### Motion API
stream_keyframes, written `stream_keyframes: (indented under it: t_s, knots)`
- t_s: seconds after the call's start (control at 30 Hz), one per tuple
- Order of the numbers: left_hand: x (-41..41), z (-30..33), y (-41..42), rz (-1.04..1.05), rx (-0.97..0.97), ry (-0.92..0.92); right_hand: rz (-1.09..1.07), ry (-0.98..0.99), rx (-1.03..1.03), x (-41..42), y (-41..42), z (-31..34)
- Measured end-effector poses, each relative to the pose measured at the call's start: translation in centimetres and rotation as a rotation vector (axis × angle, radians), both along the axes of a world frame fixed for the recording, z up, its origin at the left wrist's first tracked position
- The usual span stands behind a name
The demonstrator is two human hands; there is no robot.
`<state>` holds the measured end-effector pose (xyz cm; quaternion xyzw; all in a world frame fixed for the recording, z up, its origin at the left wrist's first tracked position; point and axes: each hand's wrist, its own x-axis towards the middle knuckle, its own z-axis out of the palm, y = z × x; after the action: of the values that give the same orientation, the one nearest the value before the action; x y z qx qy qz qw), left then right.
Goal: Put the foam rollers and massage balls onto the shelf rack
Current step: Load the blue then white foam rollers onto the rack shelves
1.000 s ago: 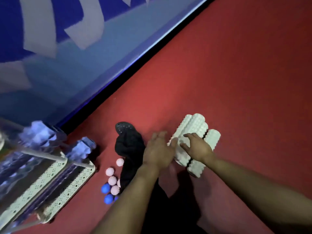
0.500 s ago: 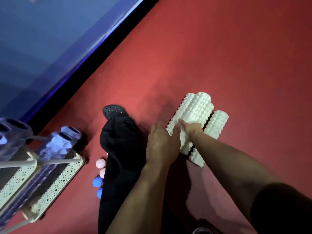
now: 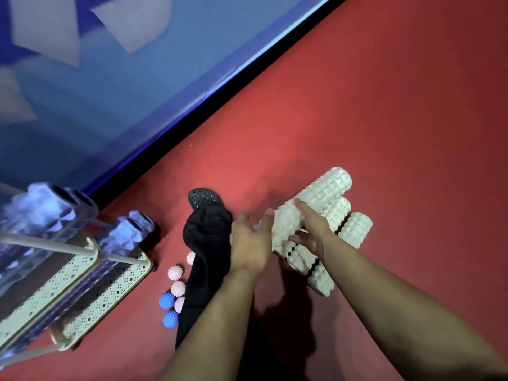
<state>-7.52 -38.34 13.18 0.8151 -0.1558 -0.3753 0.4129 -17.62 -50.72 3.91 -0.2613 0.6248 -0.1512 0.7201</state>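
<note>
Three white knobbly foam rollers lie side by side on the red floor. The top white foam roller is tilted up at its near end. My right hand wraps over it, fingers on top and thumb below. My left hand cups the roller's near end with the thumb against it. The other two rollers rest beside and under my right wrist. Pink massage balls and blue massage balls sit on the floor by the cream shelf rack, which holds blue foam rollers.
A black trouser leg and a black perforated shoe stand between the balls and my hands, hiding some balls. A blue wall with a dark base strip runs diagonally behind. Red floor spreads to the right.
The top white roller has come up off the pile, with my right hand now wrapped over it. My left hand moved under its near end. The view shifted.
</note>
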Motion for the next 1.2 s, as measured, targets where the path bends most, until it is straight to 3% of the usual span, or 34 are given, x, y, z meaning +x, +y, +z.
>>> stream_keyframes:
  t_s: [0.13, 0.4, 0.57, 0.73, 0.8, 0.87, 0.97, 1.03, 1.2]
  knots:
    - [3.0, 5.1, 3.2, 0.154, -0.104, -0.071, 0.088, -0.223, -0.099, 2.6, 2.4, 8.6]
    - [6.9, 16.1, 13.4, 0.425, -0.436, 0.059, 0.338, -0.554, -0.159, 10.6, 12.9, 23.4]
    - [10.7, 19.9, 22.5, 0.8, -0.547, -0.093, 0.527, -0.603, -0.216, 15.2, 21.3, 30.1]
    - [11.8, 25.2, 31.8, 1.007, -0.588, -0.245, 0.931, -0.487, -0.369, 18.0, 28.6, 34.8]
    - [12.9, 26.0, 35.4, 1.058, -0.575, -0.309, 1.104, -0.36, -0.558, 18.8, 30.6, 36.0]
    - [13.5, 26.7, 38.7, 1.08, -0.571, -0.332, 1.211, -0.211, -0.951, 19.7, 32.2, 36.7]
    - [14.0, 27.3, 42.5, 1.083, -0.538, -0.384, 1.169, -0.02, -1.533, 20.5, 34.1, 37.9]
    - [14.3, 27.0, 44.4, 1.069, -0.504, -0.427, 1.192, -0.116, -1.742, 21.3, 34.9, 38.3]
    - [15.8, 26.0, 47.1, 0.983, -0.511, -0.435, 1.614, -0.16, -2.046, 23.8, 36.1, 37.9]
